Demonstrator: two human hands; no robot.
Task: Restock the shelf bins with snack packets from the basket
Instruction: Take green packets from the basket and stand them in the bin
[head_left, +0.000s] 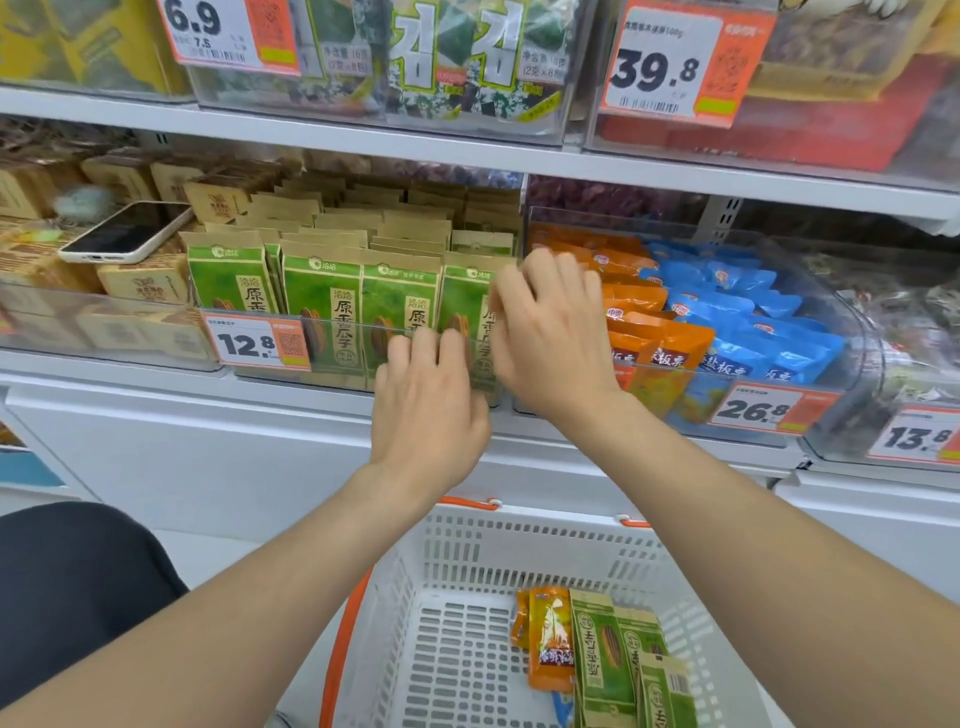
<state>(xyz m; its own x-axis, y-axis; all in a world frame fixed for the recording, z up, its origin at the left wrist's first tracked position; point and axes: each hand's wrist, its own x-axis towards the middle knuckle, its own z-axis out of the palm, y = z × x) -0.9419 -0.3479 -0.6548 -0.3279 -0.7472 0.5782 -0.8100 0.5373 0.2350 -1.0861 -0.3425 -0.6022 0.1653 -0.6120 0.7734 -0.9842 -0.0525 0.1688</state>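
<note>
Shop shelving, clear bins. Both hands at the green seed packets (400, 306) bin: left hand (428, 400) on the front lip, right hand (550, 332) loosely curled, settling the row; grip indeterminate. Next: fetch remaining packets (602, 654) from the near basket (457, 551).

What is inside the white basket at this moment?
The basket holds green packets and an orange packet. A blue corner peeks from under them; the frame edge cuts off anything lower.
</note>
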